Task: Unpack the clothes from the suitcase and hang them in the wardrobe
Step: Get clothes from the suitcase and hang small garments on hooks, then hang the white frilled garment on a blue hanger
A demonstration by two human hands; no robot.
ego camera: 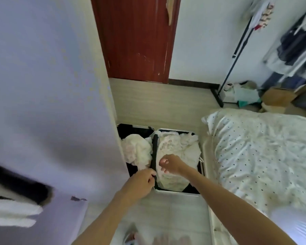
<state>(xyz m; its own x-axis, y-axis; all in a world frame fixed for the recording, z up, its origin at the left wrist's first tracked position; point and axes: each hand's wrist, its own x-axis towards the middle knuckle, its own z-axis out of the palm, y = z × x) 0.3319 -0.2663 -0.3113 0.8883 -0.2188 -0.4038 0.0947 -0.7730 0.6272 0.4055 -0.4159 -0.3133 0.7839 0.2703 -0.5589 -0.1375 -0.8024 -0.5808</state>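
The suitcase (175, 190) lies open on the floor at about 6 o'clock of the view, between a white wardrobe panel (48, 85) at 9 o'clock and a dotted bed (263, 156) at 3 o'clock. Pale clothes (180, 147) fill its right half, and a second bundle (138, 151) sits in the left half.

The person's left hand (142, 181) is curled at the black centre divider (155, 151), fingers apparently pinching its lower end, though the exact hold is too small to confirm. The right hand (170, 164) hovers just above the right-half pile with fingers loosely spread, gripping nothing.

The step in hand looks like the start of unpacking: reaching for the first garment. Next, the right hand would need to drop onto the top layer and gather one piece, lifting it free of the tangle. The divider may first need moving aside.
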